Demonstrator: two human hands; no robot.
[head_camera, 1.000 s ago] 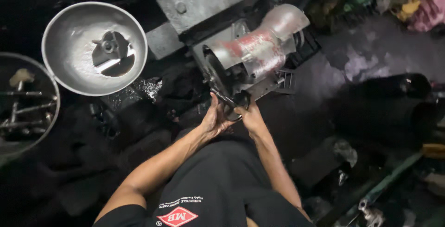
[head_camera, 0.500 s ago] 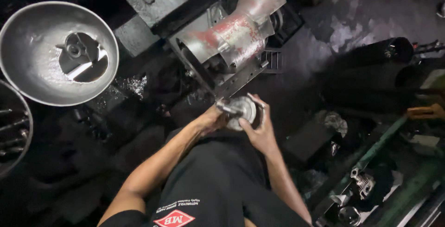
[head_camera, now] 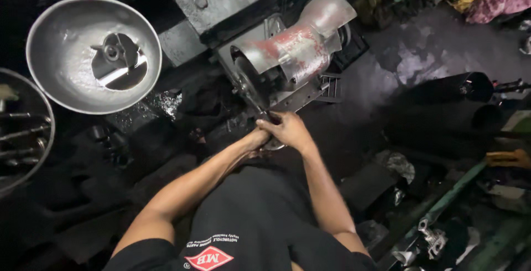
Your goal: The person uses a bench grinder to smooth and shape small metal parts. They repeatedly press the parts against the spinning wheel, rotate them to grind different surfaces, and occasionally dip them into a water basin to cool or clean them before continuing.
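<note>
Both my hands meet just below a bench machine point(head_camera: 298, 50) that has a shiny metal guard smeared with red and a dark wheel point(head_camera: 251, 83) at its front. My right hand point(head_camera: 290, 130) lies over a small round metal part point(head_camera: 275, 146), fingers curled on it. My left hand point(head_camera: 258, 138) grips the same part from the left side. The part is mostly hidden; only its lower rim shows. The hands sit close under the wheel's bottom edge.
A large metal bowl point(head_camera: 61, 44) with a bladed piece point(head_camera: 113, 61) inside stands at the upper left. A second bowl point(head_camera: 22, 133) with rods is at the left edge. Black cylinders point(head_camera: 442, 91) lie to the right, a green bar point(head_camera: 442, 204) at the lower right.
My hands came down from the wheel with the round part. My right hand, which showed the part half a second ago, now covers it.
</note>
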